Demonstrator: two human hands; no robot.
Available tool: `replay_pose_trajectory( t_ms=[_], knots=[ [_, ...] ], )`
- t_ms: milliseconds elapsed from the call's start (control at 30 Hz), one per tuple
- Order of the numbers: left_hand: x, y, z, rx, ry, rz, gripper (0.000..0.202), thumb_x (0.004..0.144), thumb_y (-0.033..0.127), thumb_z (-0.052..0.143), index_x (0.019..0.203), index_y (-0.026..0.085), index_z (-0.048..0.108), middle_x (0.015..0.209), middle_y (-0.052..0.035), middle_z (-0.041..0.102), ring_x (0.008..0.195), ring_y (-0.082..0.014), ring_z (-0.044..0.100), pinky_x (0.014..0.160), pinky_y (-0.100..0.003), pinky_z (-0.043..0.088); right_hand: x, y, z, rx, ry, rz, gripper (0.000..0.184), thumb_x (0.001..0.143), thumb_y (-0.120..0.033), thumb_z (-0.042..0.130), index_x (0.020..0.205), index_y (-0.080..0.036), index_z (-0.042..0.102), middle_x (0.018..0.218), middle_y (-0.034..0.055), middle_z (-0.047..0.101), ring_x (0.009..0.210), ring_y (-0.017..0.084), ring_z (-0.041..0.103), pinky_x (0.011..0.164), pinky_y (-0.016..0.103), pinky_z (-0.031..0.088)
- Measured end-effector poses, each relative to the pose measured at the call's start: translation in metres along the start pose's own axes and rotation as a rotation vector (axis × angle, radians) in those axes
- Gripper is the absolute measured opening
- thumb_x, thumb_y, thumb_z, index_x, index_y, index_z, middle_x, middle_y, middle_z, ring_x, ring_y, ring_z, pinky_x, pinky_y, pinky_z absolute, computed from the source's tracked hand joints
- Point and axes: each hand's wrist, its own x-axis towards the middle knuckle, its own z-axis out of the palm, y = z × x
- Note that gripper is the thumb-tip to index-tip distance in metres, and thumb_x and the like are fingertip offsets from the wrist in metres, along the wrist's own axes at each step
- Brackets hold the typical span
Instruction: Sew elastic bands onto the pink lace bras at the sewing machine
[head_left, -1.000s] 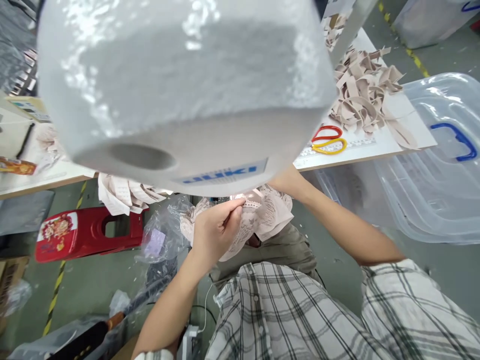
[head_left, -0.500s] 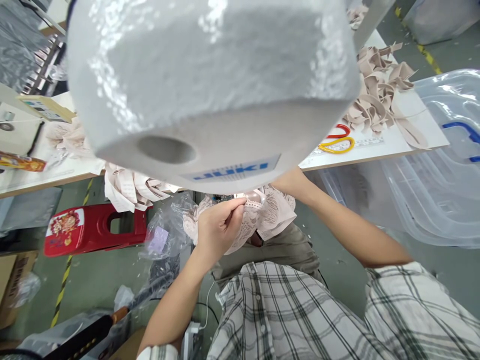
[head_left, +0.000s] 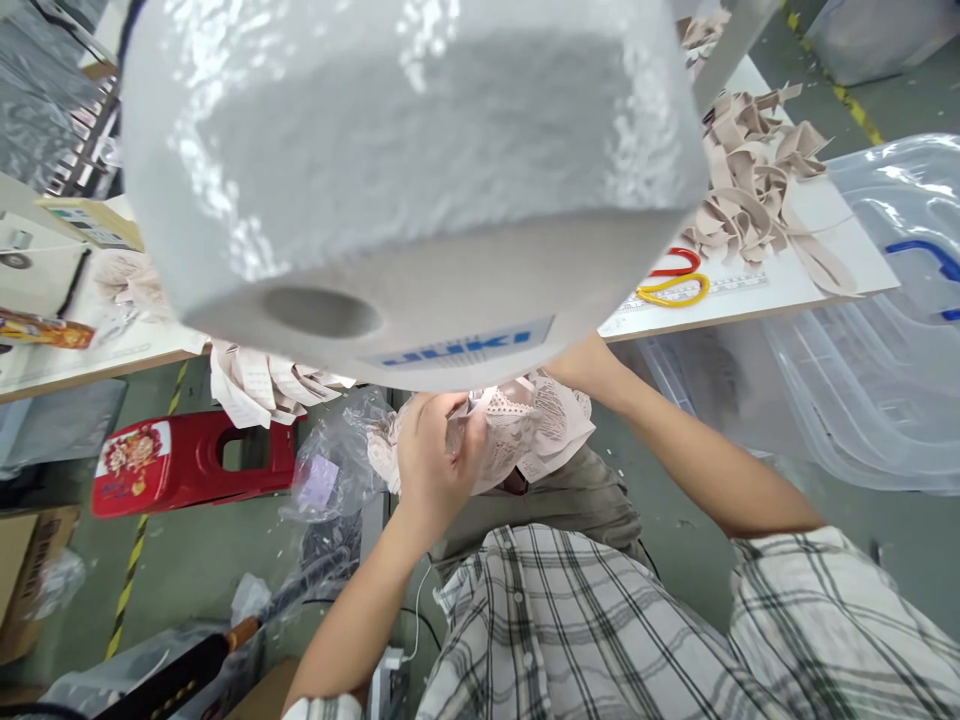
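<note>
A pale pink lace garment [head_left: 510, 440] with a scalloped trim lies over my lap, under the head of a JUKI sewing machine [head_left: 420, 270]. My left hand [head_left: 435, 450] is at its left part, fingers curled round the lace with the thumb a little apart from the forefinger; some lace shows between them. The wrist side of my right hand [head_left: 579, 364] shows at the garment's right. Its fingers are hidden behind the machine head, as are the needle and the upper edge of the garment.
The white table [head_left: 840, 240] carries beige fabric strips [head_left: 750, 190] and red-and-yellow-handled scissors [head_left: 675, 280]. More fabric pieces [head_left: 262, 385] hang over its left edge. A red stool [head_left: 187, 465] and clear plastic bag [head_left: 330, 470] are at left, plastic bins [head_left: 862, 390] at right.
My left thumb and forefinger, pinched together on the lace trim before, have come apart and the hand has turned slightly. My right arm has hardly moved.
</note>
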Motion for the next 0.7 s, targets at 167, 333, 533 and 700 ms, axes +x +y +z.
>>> replay_pose_trajectory(
  t_ms=[167, 333, 533, 700],
  knots=[
    [-0.013, 0.029, 0.014, 0.171, 0.017, 0.17, 0.036, 0.095, 0.032, 0.059, 0.126, 0.014, 0.059, 0.117, -0.0172, 0.067, 0.108, -0.0272, 0.061, 0.096, -0.04, 0.043, -0.002, -0.002, 0.002, -0.005, 0.018, 0.037, 0.008, 0.08, -0.029, 0.057, 0.08, -0.021, 0.06, 0.098, 0.0058, 0.063, 0.07, 0.017, 0.055, 0.067, 0.033, 0.051],
    [-0.021, 0.044, 0.023, 0.288, -0.071, 0.099, 0.051, 0.096, 0.042, 0.057, 0.14, 0.016, 0.055, 0.129, -0.0171, 0.064, 0.113, -0.0312, 0.055, 0.098, -0.042, 0.038, -0.003, -0.004, 0.003, -0.057, 0.015, 0.017, 0.011, 0.082, -0.026, 0.055, 0.072, -0.022, 0.051, 0.088, 0.0049, 0.057, 0.075, 0.018, 0.054, 0.066, 0.033, 0.051],
    [-0.018, 0.039, 0.02, 0.283, -0.109, 0.102, 0.045, 0.096, 0.037, 0.058, 0.136, 0.017, 0.06, 0.132, -0.0181, 0.061, 0.117, -0.0319, 0.054, 0.101, -0.044, 0.039, 0.0, -0.003, 0.003, -0.09, 0.018, -0.005, 0.005, 0.083, -0.024, 0.056, 0.078, -0.023, 0.055, 0.088, 0.0055, 0.056, 0.079, 0.022, 0.057, 0.072, 0.04, 0.056],
    [-0.014, 0.037, 0.02, 0.284, -0.113, 0.109, 0.043, 0.095, 0.035, 0.059, 0.134, 0.017, 0.062, 0.131, -0.0182, 0.061, 0.114, -0.031, 0.055, 0.1, -0.043, 0.04, 0.003, -0.001, 0.005, -0.052, 0.01, 0.039, 0.008, 0.084, -0.029, 0.057, 0.089, -0.023, 0.06, 0.097, 0.0069, 0.061, 0.079, 0.023, 0.059, 0.076, 0.044, 0.056]
  ],
)
